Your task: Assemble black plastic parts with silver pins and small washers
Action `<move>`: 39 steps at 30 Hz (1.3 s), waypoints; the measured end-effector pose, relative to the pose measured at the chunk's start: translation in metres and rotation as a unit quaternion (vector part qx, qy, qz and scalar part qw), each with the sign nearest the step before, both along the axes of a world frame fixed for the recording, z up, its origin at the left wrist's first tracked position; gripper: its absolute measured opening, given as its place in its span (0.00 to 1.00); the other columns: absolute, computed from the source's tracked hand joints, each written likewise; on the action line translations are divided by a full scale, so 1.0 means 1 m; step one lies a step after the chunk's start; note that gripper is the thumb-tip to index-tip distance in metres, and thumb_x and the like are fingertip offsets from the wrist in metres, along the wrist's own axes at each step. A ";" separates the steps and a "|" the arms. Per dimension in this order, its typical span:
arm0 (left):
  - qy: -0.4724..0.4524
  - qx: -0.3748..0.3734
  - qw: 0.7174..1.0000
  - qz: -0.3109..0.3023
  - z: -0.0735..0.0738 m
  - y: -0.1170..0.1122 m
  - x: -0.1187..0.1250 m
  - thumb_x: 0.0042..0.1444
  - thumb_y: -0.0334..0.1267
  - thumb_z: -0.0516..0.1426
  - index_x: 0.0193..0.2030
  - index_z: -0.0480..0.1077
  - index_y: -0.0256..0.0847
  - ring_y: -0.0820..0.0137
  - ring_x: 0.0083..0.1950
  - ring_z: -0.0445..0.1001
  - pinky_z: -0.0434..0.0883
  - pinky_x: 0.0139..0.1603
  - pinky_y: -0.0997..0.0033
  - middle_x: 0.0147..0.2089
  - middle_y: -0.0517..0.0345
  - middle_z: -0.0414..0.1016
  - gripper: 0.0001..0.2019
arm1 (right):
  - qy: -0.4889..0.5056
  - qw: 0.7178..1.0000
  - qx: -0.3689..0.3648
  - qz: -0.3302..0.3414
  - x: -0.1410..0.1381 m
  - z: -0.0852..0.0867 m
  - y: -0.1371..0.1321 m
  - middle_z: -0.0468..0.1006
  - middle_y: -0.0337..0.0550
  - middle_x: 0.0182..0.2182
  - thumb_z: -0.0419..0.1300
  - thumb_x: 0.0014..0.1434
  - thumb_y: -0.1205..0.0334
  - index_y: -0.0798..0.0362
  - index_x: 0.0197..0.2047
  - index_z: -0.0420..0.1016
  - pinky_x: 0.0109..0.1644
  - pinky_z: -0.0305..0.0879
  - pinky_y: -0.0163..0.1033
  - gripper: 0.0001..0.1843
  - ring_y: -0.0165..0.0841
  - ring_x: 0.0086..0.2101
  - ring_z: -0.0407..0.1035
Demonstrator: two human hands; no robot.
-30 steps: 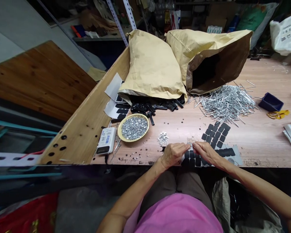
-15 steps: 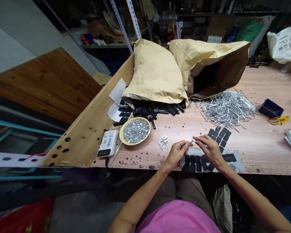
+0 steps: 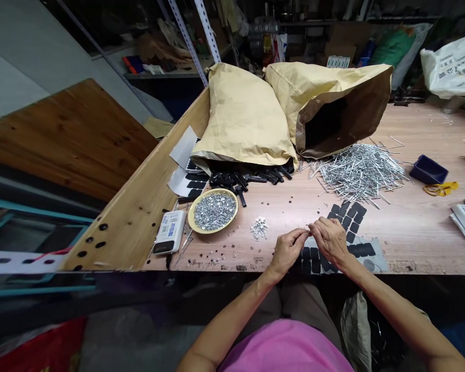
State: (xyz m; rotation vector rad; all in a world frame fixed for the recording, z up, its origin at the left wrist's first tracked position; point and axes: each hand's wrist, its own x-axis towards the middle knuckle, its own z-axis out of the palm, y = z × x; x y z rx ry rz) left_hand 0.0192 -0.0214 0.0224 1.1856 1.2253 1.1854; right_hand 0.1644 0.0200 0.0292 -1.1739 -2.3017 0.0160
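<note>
My left hand [image 3: 288, 249] and my right hand [image 3: 330, 239] meet fingertip to fingertip near the front edge of the wooden table [image 3: 411, 227]. Both are pinched closed on something very small between them that I cannot make out. They hover over a grey backing sheet with black pads [image 3: 358, 250]. A small heap of shiny washers [image 3: 259, 227] lies just left of my left hand. Farther left stands a yellow dish of washers [image 3: 214, 210]. A big pile of metal pins [image 3: 358, 168] lies behind my right hand.
Two tan paper sacks [image 3: 251, 113] lie at the back, with black plastic strips [image 3: 248, 179] spilling from one. A white power bank [image 3: 170, 231] sits at the left, a small blue tray [image 3: 430, 169] and yellow rubber bands [image 3: 439, 189] at the right. A wooden side board [image 3: 155, 186] borders the table's left.
Over the second my hands lifted slightly off the pad sheet and drew together. A thin metal piece showed between the fingertips half a second ago; now the fingers cover it.
</note>
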 end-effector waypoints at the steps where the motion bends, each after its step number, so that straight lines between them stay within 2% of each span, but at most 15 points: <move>1: -0.034 -0.018 0.999 0.007 0.000 0.001 0.002 0.54 0.46 0.57 0.34 0.77 0.38 0.74 0.25 0.67 0.66 0.32 0.74 0.21 0.61 0.69 0.14 | 0.011 0.999 -0.024 -0.024 0.001 0.000 -0.001 0.68 0.41 0.22 0.37 0.68 0.52 0.51 0.24 0.65 0.36 0.55 0.39 0.27 0.32 0.25 0.61; 4: -0.186 -0.074 0.979 0.037 -0.002 0.006 0.009 0.50 0.47 0.60 0.35 0.76 0.38 0.70 0.39 0.73 0.69 0.40 0.72 0.37 0.53 0.77 0.14 | 0.111 0.980 -0.147 -0.076 0.005 0.002 -0.006 0.69 0.41 0.24 0.40 0.66 0.45 0.51 0.26 0.66 0.32 0.56 0.38 0.26 0.32 0.26 0.62; 7: -0.303 -0.103 0.945 0.061 -0.006 0.013 0.017 0.42 0.45 0.66 0.32 0.76 0.37 0.64 0.52 0.70 0.66 0.51 0.67 0.48 0.49 0.75 0.14 | 0.249 0.923 -0.293 -0.033 0.002 -0.001 -0.016 0.73 0.41 0.29 0.49 0.61 0.41 0.50 0.32 0.70 0.35 0.62 0.38 0.22 0.33 0.31 0.67; 10: -0.333 -0.103 0.934 0.078 -0.008 0.016 0.028 0.41 0.44 0.67 0.31 0.77 0.37 0.61 0.58 0.66 0.61 0.59 0.65 0.49 0.49 0.74 0.13 | 0.371 0.844 -0.386 -0.002 -0.004 -0.007 -0.024 0.75 0.41 0.33 0.56 0.54 0.40 0.50 0.36 0.72 0.40 0.66 0.39 0.21 0.34 0.35 0.69; 13: -0.318 -0.094 0.938 0.099 -0.009 0.015 0.036 0.41 0.44 0.66 0.30 0.77 0.37 0.60 0.60 0.64 0.60 0.60 0.64 0.53 0.49 0.72 0.12 | 0.447 0.763 -0.465 -0.041 0.000 -0.011 -0.025 0.73 0.38 0.28 0.58 0.52 0.40 0.51 0.34 0.72 0.30 0.65 0.36 0.21 0.30 0.27 0.67; 14: -0.307 -0.096 0.942 0.098 -0.010 0.014 0.038 0.41 0.44 0.66 0.30 0.77 0.38 0.60 0.60 0.64 0.61 0.59 0.64 0.53 0.49 0.71 0.13 | 0.452 0.749 -0.481 -0.055 0.004 -0.011 -0.024 0.72 0.36 0.26 0.59 0.51 0.40 0.51 0.33 0.71 0.27 0.63 0.35 0.21 0.29 0.24 0.65; 15: -0.296 -0.101 0.945 0.092 -0.011 0.014 0.039 0.41 0.45 0.66 0.30 0.77 0.38 0.60 0.60 0.64 0.61 0.59 0.64 0.53 0.49 0.71 0.13 | 0.446 0.750 -0.484 -0.064 0.010 -0.011 -0.023 0.71 0.36 0.25 0.59 0.51 0.40 0.51 0.33 0.72 0.24 0.61 0.34 0.21 0.28 0.23 0.63; 16: -0.285 -0.109 0.949 0.083 -0.012 0.014 0.041 0.41 0.45 0.66 0.30 0.78 0.38 0.60 0.59 0.64 0.62 0.58 0.65 0.52 0.49 0.71 0.13 | 0.430 0.764 -0.477 -0.067 0.016 -0.010 -0.022 0.71 0.35 0.24 0.59 0.51 0.41 0.52 0.32 0.72 0.24 0.60 0.33 0.21 0.27 0.22 0.63; 22: -0.300 -0.149 0.940 0.066 -0.021 0.020 0.060 0.39 0.48 0.67 0.31 0.78 0.39 0.67 0.46 0.71 0.67 0.48 0.69 0.42 0.53 0.75 0.16 | 0.285 0.888 -0.356 -0.058 0.049 -0.013 -0.015 0.74 0.39 0.28 0.58 0.55 0.48 0.52 0.31 0.72 0.33 0.64 0.36 0.15 0.31 0.28 0.67; 25: -0.286 -0.203 0.935 0.043 -0.026 0.021 0.067 0.42 0.47 0.66 0.39 0.78 0.39 0.71 0.41 0.72 0.69 0.42 0.72 0.42 0.52 0.76 0.19 | 0.188 0.949 -0.225 -0.111 0.070 -0.023 0.000 0.72 0.41 0.28 0.53 0.60 0.56 0.52 0.31 0.71 0.33 0.63 0.37 0.11 0.32 0.28 0.66; 27: -0.232 -0.214 0.948 0.042 -0.031 0.017 0.062 0.44 0.47 0.65 0.48 0.75 0.40 0.73 0.35 0.72 0.70 0.36 0.74 0.42 0.52 0.75 0.24 | 0.098 0.977 -0.119 -0.149 0.091 -0.032 0.016 0.72 0.44 0.30 0.50 0.62 0.60 0.52 0.32 0.70 0.35 0.62 0.38 0.11 0.34 0.31 0.66; 30: -0.101 -0.148 0.981 0.080 -0.046 0.004 0.041 0.49 0.49 0.61 0.56 0.69 0.41 0.78 0.24 0.67 0.67 0.24 0.76 0.39 0.55 0.74 0.28 | -0.072 0.982 -0.023 -0.175 0.125 -0.046 0.044 0.71 0.48 0.31 0.49 0.63 0.65 0.52 0.32 0.70 0.37 0.60 0.39 0.11 0.37 0.34 0.64; 32: 0.000 -0.071 0.991 0.117 -0.059 -0.007 0.023 0.53 0.50 0.56 0.55 0.69 0.40 0.76 0.25 0.67 0.67 0.26 0.76 0.34 0.56 0.73 0.25 | -0.171 0.972 0.003 -0.159 0.143 -0.053 0.062 0.71 0.48 0.30 0.48 0.63 0.68 0.52 0.31 0.70 0.35 0.59 0.39 0.12 0.38 0.33 0.62; 35: 0.129 0.014 0.979 0.156 -0.077 -0.020 0.001 0.56 0.50 0.53 0.53 0.71 0.39 0.71 0.30 0.72 0.70 0.34 0.73 0.31 0.56 0.74 0.23 | -0.242 0.963 0.019 -0.115 0.160 -0.061 0.081 0.70 0.48 0.29 0.47 0.62 0.72 0.53 0.31 0.70 0.34 0.57 0.40 0.14 0.38 0.32 0.60; 39: 0.233 0.033 0.957 0.170 -0.092 -0.030 -0.009 0.58 0.50 0.51 0.54 0.70 0.39 0.70 0.30 0.74 0.71 0.34 0.72 0.30 0.55 0.76 0.23 | -0.251 0.966 0.011 -0.068 0.164 -0.070 0.086 0.69 0.49 0.31 0.44 0.63 0.74 0.55 0.33 0.70 0.35 0.59 0.42 0.16 0.39 0.33 0.60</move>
